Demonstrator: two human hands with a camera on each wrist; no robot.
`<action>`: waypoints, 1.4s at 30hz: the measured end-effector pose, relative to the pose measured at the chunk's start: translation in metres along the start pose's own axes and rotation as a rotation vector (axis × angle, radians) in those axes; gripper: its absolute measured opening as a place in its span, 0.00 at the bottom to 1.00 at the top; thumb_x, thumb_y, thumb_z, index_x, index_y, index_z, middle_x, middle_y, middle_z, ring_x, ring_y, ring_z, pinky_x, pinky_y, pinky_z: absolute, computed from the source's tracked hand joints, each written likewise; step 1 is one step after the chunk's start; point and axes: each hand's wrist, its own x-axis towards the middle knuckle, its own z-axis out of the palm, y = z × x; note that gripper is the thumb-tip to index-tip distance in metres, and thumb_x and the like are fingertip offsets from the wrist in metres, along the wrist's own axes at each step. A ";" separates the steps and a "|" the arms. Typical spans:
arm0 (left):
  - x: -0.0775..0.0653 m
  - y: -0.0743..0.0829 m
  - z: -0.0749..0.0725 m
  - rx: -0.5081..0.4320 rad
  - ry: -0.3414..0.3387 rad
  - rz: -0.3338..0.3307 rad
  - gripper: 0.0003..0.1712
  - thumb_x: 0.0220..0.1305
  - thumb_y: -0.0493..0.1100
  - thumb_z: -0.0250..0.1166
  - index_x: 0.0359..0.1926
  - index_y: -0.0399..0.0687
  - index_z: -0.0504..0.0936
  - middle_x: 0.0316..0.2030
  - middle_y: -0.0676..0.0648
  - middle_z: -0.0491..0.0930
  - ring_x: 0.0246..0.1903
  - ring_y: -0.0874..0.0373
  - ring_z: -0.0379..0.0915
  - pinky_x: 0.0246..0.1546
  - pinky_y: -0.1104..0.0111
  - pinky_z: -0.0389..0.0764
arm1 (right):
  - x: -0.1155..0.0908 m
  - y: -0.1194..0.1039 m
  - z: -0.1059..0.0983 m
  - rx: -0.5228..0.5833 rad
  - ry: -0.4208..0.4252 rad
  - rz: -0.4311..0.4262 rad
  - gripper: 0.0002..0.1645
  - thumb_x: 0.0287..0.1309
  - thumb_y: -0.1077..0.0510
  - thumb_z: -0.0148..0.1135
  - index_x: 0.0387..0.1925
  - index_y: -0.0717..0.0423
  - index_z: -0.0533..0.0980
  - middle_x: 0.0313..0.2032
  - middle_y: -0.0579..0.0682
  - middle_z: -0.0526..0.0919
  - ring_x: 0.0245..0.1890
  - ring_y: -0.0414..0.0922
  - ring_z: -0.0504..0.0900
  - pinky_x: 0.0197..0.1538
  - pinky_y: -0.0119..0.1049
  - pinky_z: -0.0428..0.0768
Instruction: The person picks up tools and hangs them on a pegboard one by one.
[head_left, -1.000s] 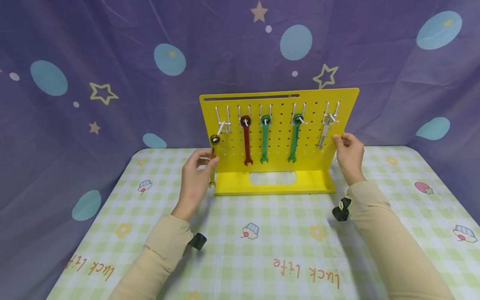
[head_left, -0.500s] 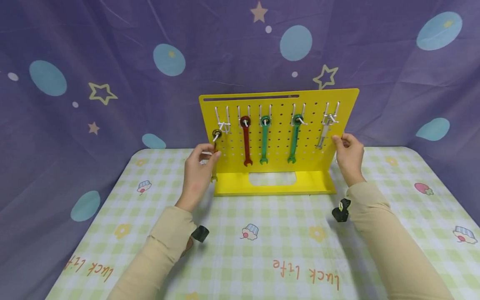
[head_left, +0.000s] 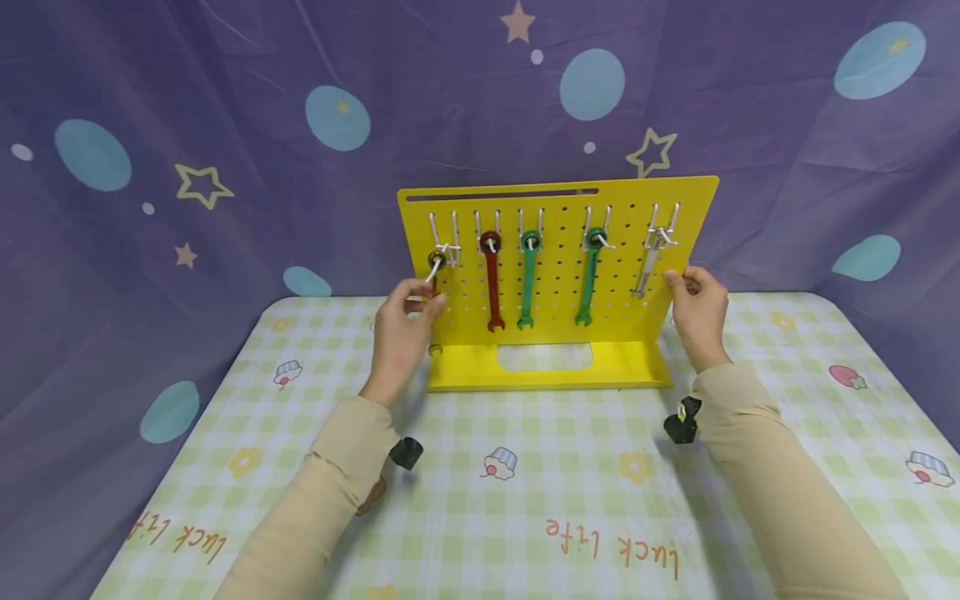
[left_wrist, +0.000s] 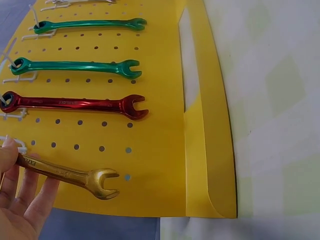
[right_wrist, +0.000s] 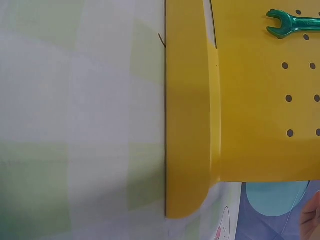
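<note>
- We see the gold wrench [left_wrist: 70, 175] at the left edge of the yellow pegboard [head_left: 555, 329], its ring end at the first white hook [head_left: 444, 250] and its open jaw end pointing down to the base.
- Our left hand [head_left: 401, 337] pinches the shaft of this wrench between thumb and fingers [left_wrist: 35, 192], probably so the ring can meet the hook.
- Our right hand [head_left: 697, 312] grips the right edge of the board with curled fingers; we think this keeps the board from sliding or tipping.
- Beside it hang 1 red wrench [head_left: 492, 279], then 2 green wrenches [head_left: 528, 279] and 1 silver wrench [head_left: 647, 268], each by its ring on its own hook.
- The wrenches look like smooth shiny metal; the board is a flat sheet with rows of small round holes and a folded foot.
- The tablecloth [head_left: 525, 500] under it is checked in pale green and white, with small printed cupcakes.
</note>
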 end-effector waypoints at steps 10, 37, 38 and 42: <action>0.006 0.000 0.002 0.008 -0.006 -0.004 0.16 0.67 0.47 0.66 0.50 0.42 0.79 0.47 0.46 0.80 0.45 0.52 0.78 0.36 0.65 0.77 | -0.001 -0.001 0.001 0.003 0.012 -0.013 0.22 0.67 0.50 0.62 0.42 0.70 0.79 0.22 0.25 0.69 0.28 0.29 0.70 0.37 0.25 0.69; 0.022 -0.014 0.015 0.019 -0.049 -0.053 0.19 0.70 0.49 0.63 0.52 0.40 0.78 0.48 0.42 0.80 0.48 0.48 0.75 0.45 0.60 0.77 | -0.001 -0.003 -0.002 -0.031 -0.006 -0.004 0.26 0.66 0.45 0.61 0.44 0.68 0.79 0.28 0.34 0.76 0.29 0.29 0.71 0.38 0.25 0.70; 0.022 -0.015 0.016 0.020 -0.050 -0.053 0.19 0.70 0.49 0.63 0.52 0.39 0.78 0.48 0.42 0.80 0.48 0.48 0.75 0.46 0.60 0.77 | -0.001 -0.003 -0.002 -0.033 -0.008 0.004 0.27 0.66 0.45 0.61 0.44 0.68 0.79 0.28 0.34 0.76 0.30 0.29 0.71 0.38 0.25 0.70; 0.021 -0.019 0.018 0.035 -0.041 -0.057 0.19 0.70 0.48 0.63 0.53 0.39 0.78 0.48 0.41 0.80 0.48 0.47 0.74 0.49 0.59 0.76 | -0.002 -0.005 -0.003 -0.024 -0.017 0.031 0.26 0.66 0.45 0.61 0.45 0.67 0.79 0.27 0.30 0.74 0.30 0.29 0.72 0.39 0.25 0.70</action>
